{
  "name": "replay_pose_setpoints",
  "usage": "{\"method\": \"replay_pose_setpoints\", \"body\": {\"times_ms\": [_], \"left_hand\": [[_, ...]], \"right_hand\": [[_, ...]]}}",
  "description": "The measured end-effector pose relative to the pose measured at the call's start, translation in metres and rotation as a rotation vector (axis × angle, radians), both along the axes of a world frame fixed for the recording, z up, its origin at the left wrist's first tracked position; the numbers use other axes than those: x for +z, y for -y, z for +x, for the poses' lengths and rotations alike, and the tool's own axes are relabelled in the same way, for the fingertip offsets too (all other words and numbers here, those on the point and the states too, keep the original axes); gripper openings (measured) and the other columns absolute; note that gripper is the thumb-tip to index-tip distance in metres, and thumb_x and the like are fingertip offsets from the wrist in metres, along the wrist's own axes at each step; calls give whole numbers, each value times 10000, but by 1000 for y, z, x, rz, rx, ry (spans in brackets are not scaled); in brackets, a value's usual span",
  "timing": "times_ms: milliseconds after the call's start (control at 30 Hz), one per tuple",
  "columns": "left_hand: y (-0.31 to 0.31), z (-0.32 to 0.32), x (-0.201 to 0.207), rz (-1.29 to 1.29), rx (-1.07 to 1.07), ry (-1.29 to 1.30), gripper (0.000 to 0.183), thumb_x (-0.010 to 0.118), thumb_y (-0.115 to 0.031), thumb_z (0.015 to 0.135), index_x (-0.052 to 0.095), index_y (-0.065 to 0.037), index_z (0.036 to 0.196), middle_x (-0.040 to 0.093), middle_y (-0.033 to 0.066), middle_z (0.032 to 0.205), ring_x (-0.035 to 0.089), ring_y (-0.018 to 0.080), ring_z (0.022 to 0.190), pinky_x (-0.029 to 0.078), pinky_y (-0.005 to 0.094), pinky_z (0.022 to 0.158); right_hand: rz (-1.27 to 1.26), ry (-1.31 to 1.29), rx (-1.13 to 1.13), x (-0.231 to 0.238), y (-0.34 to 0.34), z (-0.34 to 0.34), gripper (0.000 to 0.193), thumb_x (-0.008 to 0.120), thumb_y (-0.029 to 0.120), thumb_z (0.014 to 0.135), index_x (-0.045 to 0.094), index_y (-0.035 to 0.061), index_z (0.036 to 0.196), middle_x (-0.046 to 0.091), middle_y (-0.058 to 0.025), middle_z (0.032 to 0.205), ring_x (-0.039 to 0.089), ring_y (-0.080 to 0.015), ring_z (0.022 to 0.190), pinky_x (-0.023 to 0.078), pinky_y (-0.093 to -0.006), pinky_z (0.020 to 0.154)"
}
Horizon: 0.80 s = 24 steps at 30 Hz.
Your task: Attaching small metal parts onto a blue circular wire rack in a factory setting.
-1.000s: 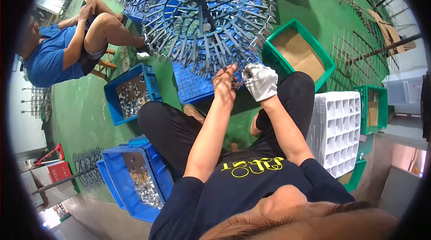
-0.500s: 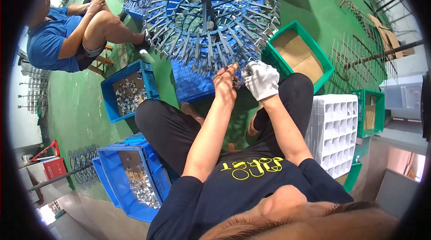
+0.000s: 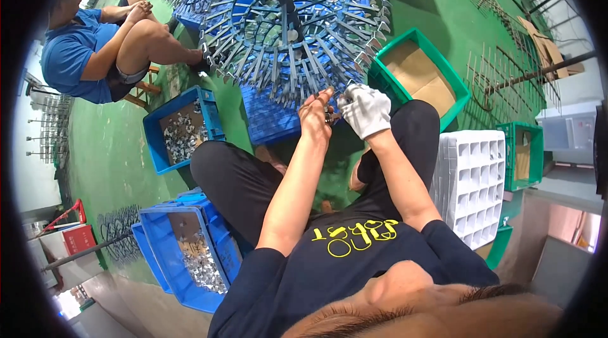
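Observation:
A round rack (image 3: 292,34) with rings of radiating metal prongs stands in front of me on a dark central pole. My bare left hand (image 3: 315,114) is at its near lower edge, fingers closed around small metal pieces (image 3: 329,116) that show partly at the palm. Just to its right is my right hand (image 3: 365,110), in a white glove. Its fingers are pinched together near the prong tips, and what they hold is too small to make out.
Blue crates (image 3: 147,124) with small metal parts stand on the left, another blue crate (image 3: 142,224) nearer me. To the right are a green crate (image 3: 465,94) lined with cardboard and a white compartment tray (image 3: 443,192). A seated person (image 3: 79,59) is at far left.
My gloved right hand has shifted slightly left, toward my left hand. The rack appears turned a little. The seated person's head and hands have moved slightly.

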<state>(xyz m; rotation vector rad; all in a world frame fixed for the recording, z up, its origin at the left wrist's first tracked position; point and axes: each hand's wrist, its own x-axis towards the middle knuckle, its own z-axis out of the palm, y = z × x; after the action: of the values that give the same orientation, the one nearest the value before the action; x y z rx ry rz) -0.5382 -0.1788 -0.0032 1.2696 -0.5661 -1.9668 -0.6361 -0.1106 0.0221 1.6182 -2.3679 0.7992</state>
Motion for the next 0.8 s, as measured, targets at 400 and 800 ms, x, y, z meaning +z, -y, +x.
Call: {"method": "replay_pose_setpoints", "body": {"times_ms": [400,800], "left_hand": [[-8,32,-17,193,-58,-294,169,672,-194,819,646,-77,938,607,25,805,526,107,570,427,239,426],[-23,63,-5,432,-189,-495,177,650,-184,827,636,-67,959,627,42,799,544,112,539,394,209,377]], "right_hand": [[-22,588,184,15,-41,5,152,653,157,721,689,64,836,650,-65,819,593,-219,661,466,-294,618],[-87,835,518,-2,-40,26,173,679,13,653,678,45,823,595,-32,886,551,-183,677,450,-253,643]]}}
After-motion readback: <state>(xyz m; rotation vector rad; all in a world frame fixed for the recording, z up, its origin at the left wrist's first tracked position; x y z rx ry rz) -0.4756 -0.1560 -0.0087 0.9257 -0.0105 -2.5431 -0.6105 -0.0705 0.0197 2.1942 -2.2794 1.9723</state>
